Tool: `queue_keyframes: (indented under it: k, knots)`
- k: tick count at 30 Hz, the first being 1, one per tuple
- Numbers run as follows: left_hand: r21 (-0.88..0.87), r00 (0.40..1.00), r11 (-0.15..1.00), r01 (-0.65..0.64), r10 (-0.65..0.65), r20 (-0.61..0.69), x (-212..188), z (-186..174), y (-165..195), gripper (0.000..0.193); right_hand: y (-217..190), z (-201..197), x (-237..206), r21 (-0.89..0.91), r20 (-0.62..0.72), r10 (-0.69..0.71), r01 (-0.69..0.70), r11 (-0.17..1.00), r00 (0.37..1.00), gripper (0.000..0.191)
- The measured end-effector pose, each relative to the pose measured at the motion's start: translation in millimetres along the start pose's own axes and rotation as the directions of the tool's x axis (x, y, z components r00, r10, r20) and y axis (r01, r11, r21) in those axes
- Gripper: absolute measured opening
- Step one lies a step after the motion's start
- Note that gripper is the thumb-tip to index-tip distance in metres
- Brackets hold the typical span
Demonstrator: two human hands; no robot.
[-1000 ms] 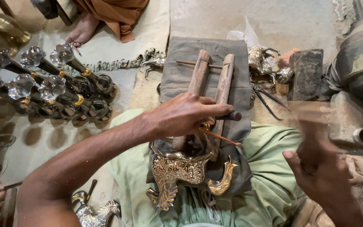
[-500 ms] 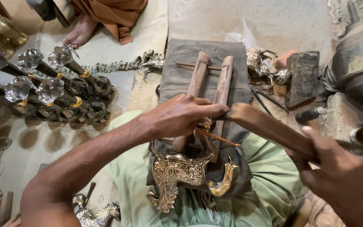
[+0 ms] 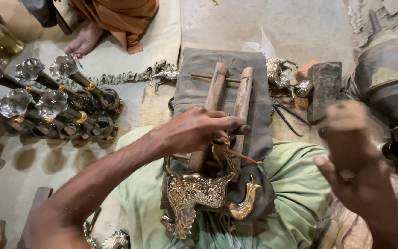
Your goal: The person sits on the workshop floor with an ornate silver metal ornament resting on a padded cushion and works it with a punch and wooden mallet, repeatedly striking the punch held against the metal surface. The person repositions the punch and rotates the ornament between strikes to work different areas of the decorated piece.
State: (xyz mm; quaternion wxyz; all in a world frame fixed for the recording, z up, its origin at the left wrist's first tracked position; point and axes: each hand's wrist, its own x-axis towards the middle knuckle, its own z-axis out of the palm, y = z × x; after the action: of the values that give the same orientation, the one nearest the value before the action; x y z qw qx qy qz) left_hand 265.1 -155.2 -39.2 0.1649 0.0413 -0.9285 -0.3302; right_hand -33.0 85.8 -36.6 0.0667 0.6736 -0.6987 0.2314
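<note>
Left hand (image 3: 194, 133) grip pinches thin rod (image 3: 238, 156) over embossed brass ornament (image 3: 194, 193); right hand (image 3: 355, 170) blurred, unclear

Our arms: bare to the elbow, no sleeves showing; no watch or bangle
Our hands: left hand (image 3: 194, 131) and right hand (image 3: 353, 170) bare, ungloved, ringless
Our clothing: pale green garment (image 3: 295, 184) over the lap, softly creased

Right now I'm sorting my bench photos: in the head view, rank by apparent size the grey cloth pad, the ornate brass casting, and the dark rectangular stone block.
1. Grey cloth pad
2. Ornate brass casting, though it is nearer the camera
3. Dark rectangular stone block
</note>
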Motion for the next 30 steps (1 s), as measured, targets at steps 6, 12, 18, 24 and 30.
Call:
queue_keyframes:
  k: [6,12,18,24,30]
  knots:
    - [-0.026,1.0,0.999,-0.02,0.02,-0.013,-3,-2,-6,0.071,-1,0,14,0.041,0.021,-0.041,0.04,0.998,0.999,0.074]
    - [-0.092,0.994,0.992,-0.084,0.077,-0.075,-7,-6,-8,0.066,-7,-6,29,-0.052,-0.054,-0.197,0.195,0.979,0.979,0.073]
    - [-0.119,0.997,0.992,-0.046,0.039,-0.063,-10,-7,-13,0.061,-6,-9,42,-0.11,0.089,-0.115,0.124,0.986,0.989,0.076]
    - [-0.161,0.99,0.985,-0.067,0.045,-0.136,-14,-4,-20,0.063,-2,-12,58,-0.265,0.063,-0.228,0.236,0.935,0.972,0.076]
    - [-0.228,0.994,0.974,-0.012,-0.012,-0.105,-17,-2,-27,0.05,-10,-19,65,-0.284,0.062,-0.29,0.295,0.912,0.955,0.075]
